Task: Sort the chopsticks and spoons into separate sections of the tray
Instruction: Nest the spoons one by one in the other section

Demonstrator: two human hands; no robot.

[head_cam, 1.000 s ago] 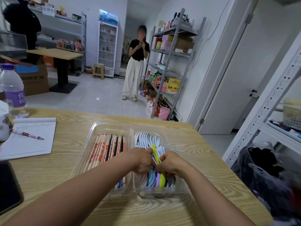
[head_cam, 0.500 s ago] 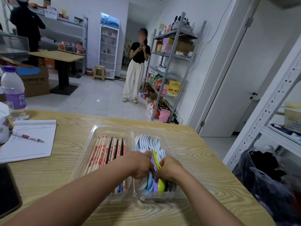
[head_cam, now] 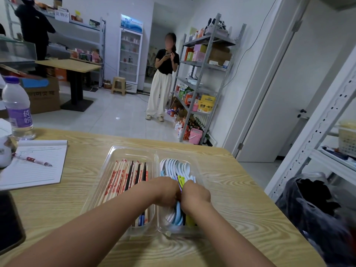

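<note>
Spoons [head_cam: 178, 167] now bunched tighter in right section of tray [head_cam: 133, 151], gripped by left hand [head_cam: 166, 190] and right hand [head_cam: 195, 193]; sorting nearly done.

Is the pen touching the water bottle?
Apart. The head view shows the pen lying on the notepad, while the water bottle stands farther back on the table, bare wood and paper showing between them.

Light wood-grain table [head_cam: 240, 199], clear divided tray [head_cam: 133, 151], lined notepad [head_cam: 36, 166] with pen [head_cam: 32, 159], water bottle [head_cam: 17, 108], dark tablet [head_cam: 7, 224] at left edge
</note>
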